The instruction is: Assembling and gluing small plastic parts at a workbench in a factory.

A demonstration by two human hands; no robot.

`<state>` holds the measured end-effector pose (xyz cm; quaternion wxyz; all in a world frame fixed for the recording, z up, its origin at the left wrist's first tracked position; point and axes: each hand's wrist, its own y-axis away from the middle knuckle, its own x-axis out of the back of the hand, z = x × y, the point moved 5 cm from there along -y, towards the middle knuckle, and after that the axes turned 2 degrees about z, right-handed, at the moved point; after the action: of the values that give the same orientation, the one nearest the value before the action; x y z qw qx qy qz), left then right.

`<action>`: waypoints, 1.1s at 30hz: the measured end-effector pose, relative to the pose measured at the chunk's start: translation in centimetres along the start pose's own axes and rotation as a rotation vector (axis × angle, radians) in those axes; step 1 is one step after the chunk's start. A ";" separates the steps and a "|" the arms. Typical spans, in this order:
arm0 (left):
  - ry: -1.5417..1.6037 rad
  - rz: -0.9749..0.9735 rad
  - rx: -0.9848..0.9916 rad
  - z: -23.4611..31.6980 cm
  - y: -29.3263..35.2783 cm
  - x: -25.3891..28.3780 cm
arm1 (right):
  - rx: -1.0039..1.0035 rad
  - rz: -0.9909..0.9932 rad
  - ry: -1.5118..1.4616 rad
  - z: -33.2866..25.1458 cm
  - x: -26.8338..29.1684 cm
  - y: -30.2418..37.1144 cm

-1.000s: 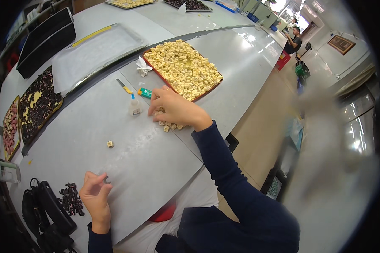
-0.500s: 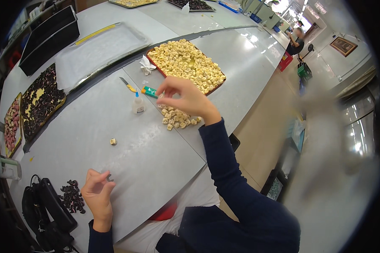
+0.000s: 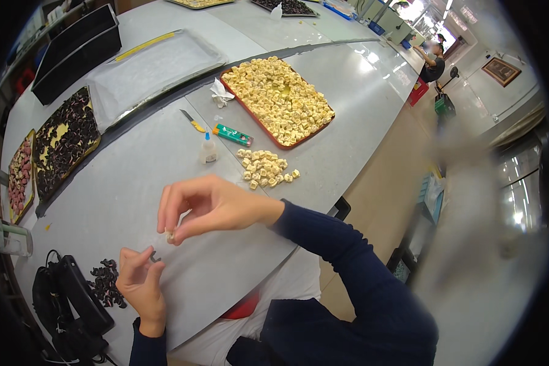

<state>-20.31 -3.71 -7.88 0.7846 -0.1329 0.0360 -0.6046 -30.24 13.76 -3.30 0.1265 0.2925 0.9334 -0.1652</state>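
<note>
My left hand (image 3: 141, 285) is low on the left, thumb and forefinger closed on a small black curved piece (image 3: 154, 257). Just above and to the right of it, my right hand (image 3: 216, 208) pinches a small cream cube (image 3: 169, 235) between its fingertips. The two pieces are close together but apart. Beside my left hand lies a heap of similar black curved pieces (image 3: 107, 283). Beyond my right hand is a loose pile of cream cubes (image 3: 266, 168). The tabletop under my right hand is hidden.
A red-rimmed tray (image 3: 274, 140) holds many cubes. Near it are a squeeze bottle (image 3: 208, 149), a green box (image 3: 233, 135), a yellow-handled knife (image 3: 193, 121) and crumpled tissue (image 3: 221, 93). Trays of dark pieces (image 3: 65, 149) and a black bin (image 3: 76, 55) stand left; a black device (image 3: 82, 293) lies lower left.
My right hand has come from the cube pile down and left toward my left hand. The single cube seen on the table before is no longer visible. My left hand keeps its pinch.
</note>
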 end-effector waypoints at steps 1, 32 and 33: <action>-0.003 0.021 0.003 -0.1 0.0 0.1 | -0.041 0.012 -0.005 0.9 -0.1 0.0; 0.002 -0.052 -0.066 0.6 -0.5 -0.3 | -0.389 0.128 -0.061 5.8 -0.5 0.4; 0.002 -0.051 -0.064 0.5 -0.5 -0.3 | -0.391 0.127 -0.062 5.9 -0.5 0.4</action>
<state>-20.78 -3.48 -7.30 0.7641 -0.1583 0.0527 -0.6232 -28.76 11.59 -8.59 0.2199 0.3155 0.9229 0.0185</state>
